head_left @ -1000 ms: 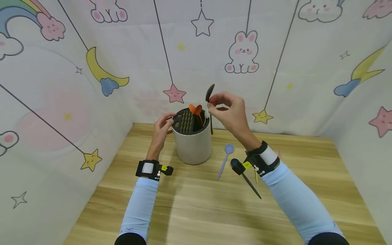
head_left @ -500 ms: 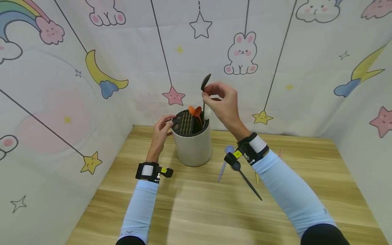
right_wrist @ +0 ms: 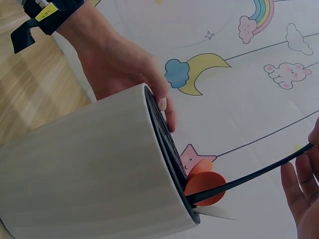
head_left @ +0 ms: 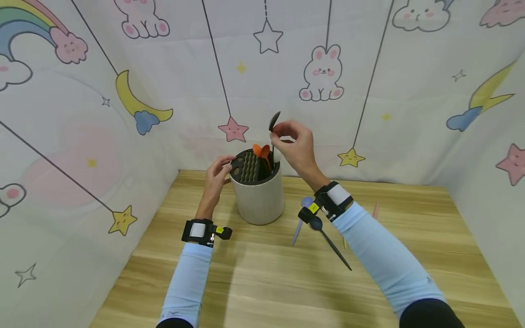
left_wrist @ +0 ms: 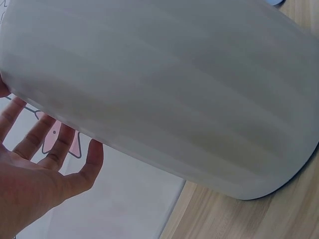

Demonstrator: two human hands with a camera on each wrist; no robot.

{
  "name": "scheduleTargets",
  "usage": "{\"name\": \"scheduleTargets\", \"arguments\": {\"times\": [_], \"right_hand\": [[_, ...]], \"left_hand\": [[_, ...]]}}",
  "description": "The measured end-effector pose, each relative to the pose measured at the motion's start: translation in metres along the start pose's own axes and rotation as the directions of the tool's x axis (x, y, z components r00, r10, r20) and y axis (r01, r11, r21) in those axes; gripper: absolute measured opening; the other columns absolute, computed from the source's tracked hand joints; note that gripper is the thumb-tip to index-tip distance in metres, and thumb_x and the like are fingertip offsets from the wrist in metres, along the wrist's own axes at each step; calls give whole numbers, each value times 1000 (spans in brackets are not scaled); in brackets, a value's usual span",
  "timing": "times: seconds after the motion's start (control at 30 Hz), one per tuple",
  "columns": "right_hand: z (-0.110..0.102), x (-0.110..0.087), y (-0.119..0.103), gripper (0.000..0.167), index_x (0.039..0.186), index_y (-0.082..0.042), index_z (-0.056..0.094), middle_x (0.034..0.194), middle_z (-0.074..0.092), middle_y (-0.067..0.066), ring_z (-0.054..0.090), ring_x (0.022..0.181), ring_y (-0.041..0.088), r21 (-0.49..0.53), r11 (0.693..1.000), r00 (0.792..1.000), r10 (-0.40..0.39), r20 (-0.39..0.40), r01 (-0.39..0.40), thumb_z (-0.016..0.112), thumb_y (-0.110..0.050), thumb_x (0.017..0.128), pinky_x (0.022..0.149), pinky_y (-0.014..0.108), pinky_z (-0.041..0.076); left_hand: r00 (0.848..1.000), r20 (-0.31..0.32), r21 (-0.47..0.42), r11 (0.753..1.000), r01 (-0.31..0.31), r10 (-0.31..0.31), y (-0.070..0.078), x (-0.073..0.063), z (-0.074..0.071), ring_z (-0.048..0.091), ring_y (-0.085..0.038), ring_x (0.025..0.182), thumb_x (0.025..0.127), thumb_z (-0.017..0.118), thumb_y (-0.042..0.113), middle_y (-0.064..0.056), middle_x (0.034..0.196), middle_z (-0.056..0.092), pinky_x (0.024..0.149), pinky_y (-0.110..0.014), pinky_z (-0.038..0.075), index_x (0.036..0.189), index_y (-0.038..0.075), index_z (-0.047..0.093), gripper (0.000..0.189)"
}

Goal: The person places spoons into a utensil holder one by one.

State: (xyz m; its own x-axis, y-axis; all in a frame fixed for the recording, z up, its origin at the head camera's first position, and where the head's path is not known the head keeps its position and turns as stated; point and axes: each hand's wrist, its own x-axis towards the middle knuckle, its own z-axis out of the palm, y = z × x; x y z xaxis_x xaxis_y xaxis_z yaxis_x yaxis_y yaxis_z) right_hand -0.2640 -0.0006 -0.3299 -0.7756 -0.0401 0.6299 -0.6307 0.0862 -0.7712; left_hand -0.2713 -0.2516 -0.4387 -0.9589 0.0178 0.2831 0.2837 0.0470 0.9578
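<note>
A white cylindrical utensil holder (head_left: 258, 205) with a black slotted top stands toward the back of the table. My left hand (head_left: 215, 180) holds its left rim, fingers bent against the wall in the left wrist view. My right hand (head_left: 297, 143) pinches a black spoon (head_left: 275, 120) close below its bowl, above the holder's right side. The spoon is bowl up; in the right wrist view its thin handle (right_wrist: 249, 178) reaches down into the opening, and its lower end is hidden. Orange spoons (head_left: 265, 151) and a white utensil (head_left: 276, 156) stand in the same compartment.
Right of the holder lie a purple spoon (head_left: 297, 232), partly covered by my wrist camera, and a dark spoon (head_left: 334, 246). A pink utensil (head_left: 375, 209) and a yellow one (head_left: 344, 242) show beside my right forearm. A patterned cloth wall (head_left: 197, 91) rises behind the table.
My right hand has carried the black spoon left from outside the holder's right side, up over the opening, then lowered it with the handle inside. My left hand stays on the rim.
</note>
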Motion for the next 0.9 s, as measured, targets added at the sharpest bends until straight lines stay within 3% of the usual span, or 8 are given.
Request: {"name": "scheduleTargets", "arguments": {"times": [0.1, 0.37, 0.57, 0.9], "right_hand": [[2, -5, -13, 11, 99, 14, 68, 98, 68, 27, 65, 92, 34, -15, 1000, 1000, 12, 11, -12, 69, 7, 90, 81, 39, 57], [5, -11, -6, 12, 101, 15, 67, 100, 68, 29, 65, 94, 38, -24, 999, 999, 33, 25, -33, 68, 7, 91, 85, 52, 57], [5, -14, 1, 12, 101, 15, 67, 100, 68, 29, 65, 94, 39, -35, 998, 999, 44, 31, -43, 68, 8, 91, 85, 50, 57], [4, -18, 10, 14, 102, 14, 67, 101, 68, 28, 65, 95, 39, -47, 997, 997, 68, 21, -67, 69, 7, 91, 86, 54, 56]], "left_hand": [[1000, -6, 3, 1000, 2, -2, -1, -1, -1, 59, -26, 115, 105, 49, 12, -23, 145, 53, 98, -64, 46, 137, -5, 57, 37], [1000, -8, 5, 1000, 3, -3, -5, 1, -1, 59, -27, 116, 106, 49, 10, -24, 144, 53, 98, -64, 47, 137, -5, 57, 36], [1000, -18, 3, 1000, 8, -8, -27, 11, -6, 59, -25, 116, 106, 49, 13, -21, 146, 53, 98, -64, 47, 139, -2, 57, 37], [999, -26, -2, 1000, -18, 18, -32, 11, -6, 59, -28, 118, 106, 52, 20, -16, 143, 56, 98, -64, 47, 136, 3, 60, 36]]}}
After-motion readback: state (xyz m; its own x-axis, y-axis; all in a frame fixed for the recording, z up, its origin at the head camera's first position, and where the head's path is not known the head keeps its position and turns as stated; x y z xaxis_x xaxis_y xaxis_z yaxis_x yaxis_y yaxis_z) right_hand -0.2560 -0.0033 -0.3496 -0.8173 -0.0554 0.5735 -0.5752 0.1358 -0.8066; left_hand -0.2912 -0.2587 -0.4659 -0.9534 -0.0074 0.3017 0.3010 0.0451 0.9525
